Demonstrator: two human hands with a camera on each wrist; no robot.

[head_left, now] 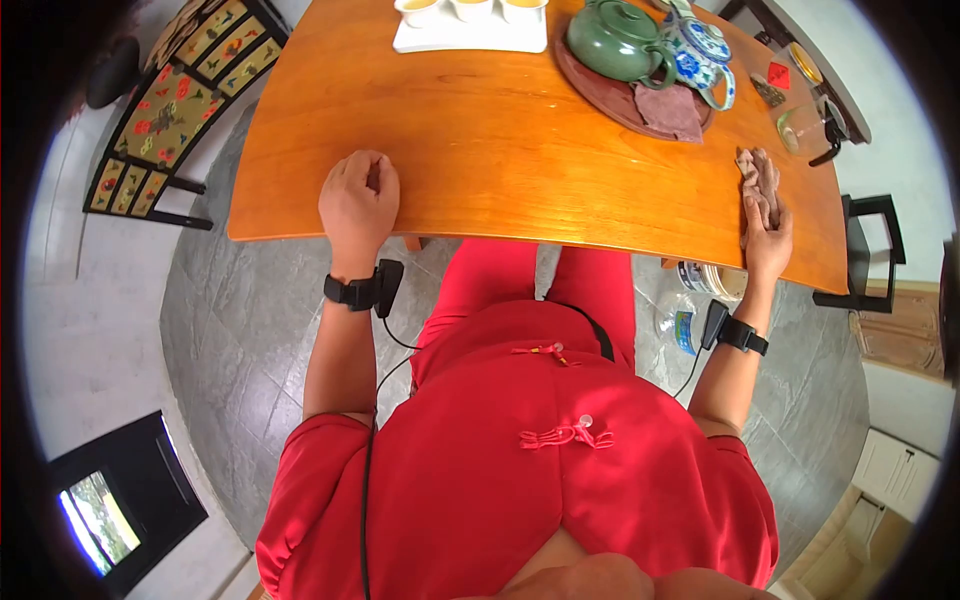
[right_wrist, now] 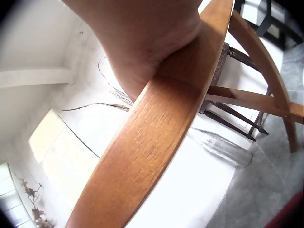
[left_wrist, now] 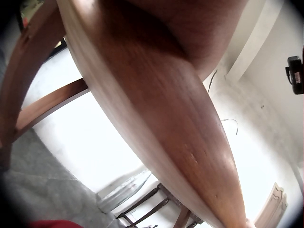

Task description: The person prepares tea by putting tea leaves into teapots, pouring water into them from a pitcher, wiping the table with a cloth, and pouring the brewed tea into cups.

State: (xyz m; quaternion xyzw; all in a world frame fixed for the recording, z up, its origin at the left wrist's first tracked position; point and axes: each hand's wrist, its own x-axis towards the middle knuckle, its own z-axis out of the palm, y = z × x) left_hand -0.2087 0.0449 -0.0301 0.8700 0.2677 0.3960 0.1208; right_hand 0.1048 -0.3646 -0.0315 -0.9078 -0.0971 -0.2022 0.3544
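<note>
My left hand [head_left: 360,205] rests on the near left edge of the wooden table [head_left: 470,150], its fingers curled in and nothing seen in them. By the table's right edge, my right hand [head_left: 768,240] grips a crumpled brownish cloth [head_left: 757,185], with the thumb on one side of it. Both hands lie well apart, on either side of the body. In the left wrist view the table's edge [left_wrist: 166,123] fills the middle and the fingers are hidden. The right wrist view shows the heel of the right hand [right_wrist: 147,42] over the table edge; the cloth is hidden there.
A round tray [head_left: 590,95] at the back right bears a green teapot [head_left: 615,42], a blue-and-white teapot [head_left: 695,50] and a folded mauve cloth [head_left: 672,110]. A white tray [head_left: 470,38] with cups stands at the back. A glass pitcher [head_left: 800,130] is near the right edge.
</note>
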